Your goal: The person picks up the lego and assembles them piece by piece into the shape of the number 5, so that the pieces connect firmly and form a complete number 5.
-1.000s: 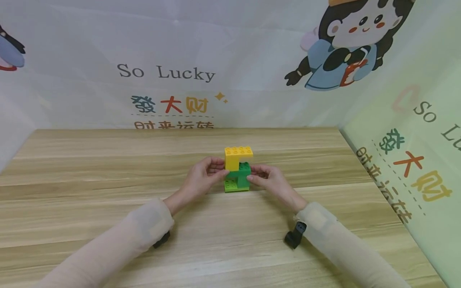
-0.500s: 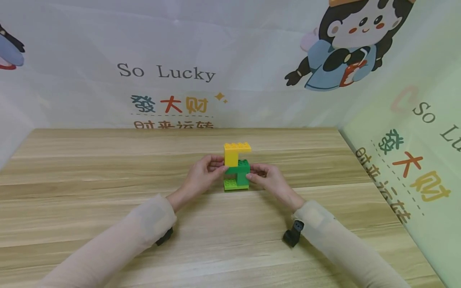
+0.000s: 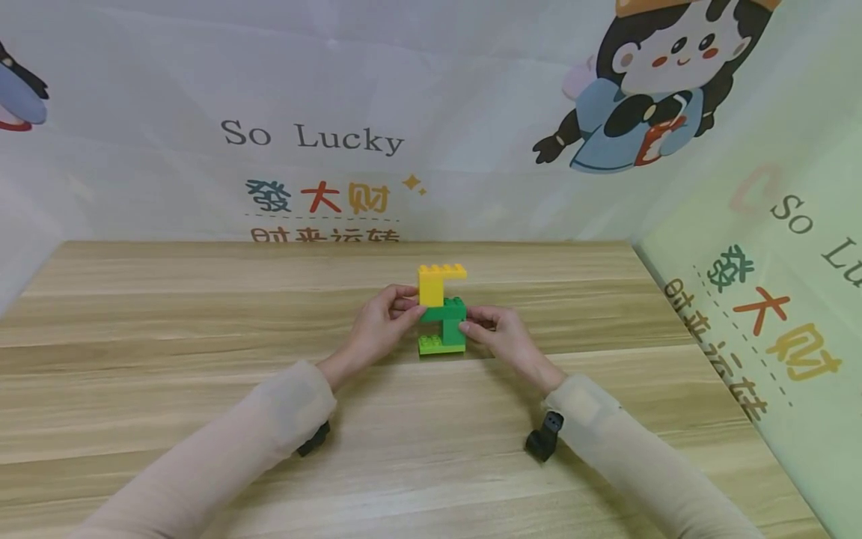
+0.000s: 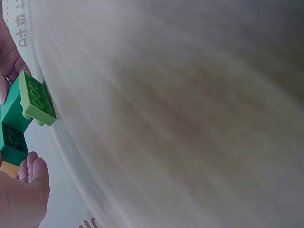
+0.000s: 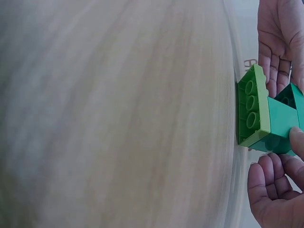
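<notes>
Between both hands stands a small stack of toy building blocks. A light green block [image 3: 441, 346] forms its foot, with dark green blocks [image 3: 454, 329] above. Higher up is a yellow block [image 3: 431, 288], topped by a flat yellow brick [image 3: 446, 270] that juts out to the right. My left hand [image 3: 378, 323] pinches the upper dark green block from the left, thumb in front. From the right, my right hand [image 3: 503, 335] grips the dark green part. The hollow underside of the light green block [image 5: 252, 107] faces the camera in the right wrist view.
The wooden table [image 3: 417, 464] spreads around the hands. A printed white cloth wall [image 3: 471, 187] rises behind it, and another [image 3: 795, 299] along the right. Small black devices [image 3: 544, 436] are strapped at the wrists.
The block stack has risen slightly and tipped, so fewer of the top yellow brick's studs show. Both hands keep their hold, and the left forearm has shifted a little to the right.
</notes>
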`<state>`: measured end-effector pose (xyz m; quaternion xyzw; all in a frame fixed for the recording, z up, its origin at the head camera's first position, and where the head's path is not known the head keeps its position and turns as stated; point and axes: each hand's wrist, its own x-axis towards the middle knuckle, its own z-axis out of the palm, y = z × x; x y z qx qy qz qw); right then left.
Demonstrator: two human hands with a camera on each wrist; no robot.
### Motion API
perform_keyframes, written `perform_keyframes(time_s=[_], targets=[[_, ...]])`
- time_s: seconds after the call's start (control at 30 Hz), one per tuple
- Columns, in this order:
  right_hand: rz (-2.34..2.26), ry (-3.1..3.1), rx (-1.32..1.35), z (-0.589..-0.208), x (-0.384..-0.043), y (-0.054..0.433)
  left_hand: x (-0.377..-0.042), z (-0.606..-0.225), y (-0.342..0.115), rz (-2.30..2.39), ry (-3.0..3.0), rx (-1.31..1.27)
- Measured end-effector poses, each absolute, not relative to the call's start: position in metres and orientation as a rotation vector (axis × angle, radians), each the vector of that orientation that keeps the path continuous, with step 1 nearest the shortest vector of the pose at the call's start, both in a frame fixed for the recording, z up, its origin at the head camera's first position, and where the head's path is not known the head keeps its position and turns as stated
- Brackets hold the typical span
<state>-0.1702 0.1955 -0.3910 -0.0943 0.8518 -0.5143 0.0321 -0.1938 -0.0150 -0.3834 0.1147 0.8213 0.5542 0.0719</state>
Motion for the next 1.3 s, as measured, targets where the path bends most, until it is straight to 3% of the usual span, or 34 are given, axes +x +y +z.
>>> perform_keyframes(time_s=[1.3], targets=[[-1.547,2.641,-0.207,-0.393,-0.182,0.191,-0.207,-0.386,-0.012,1.518,2.568,0.280]])
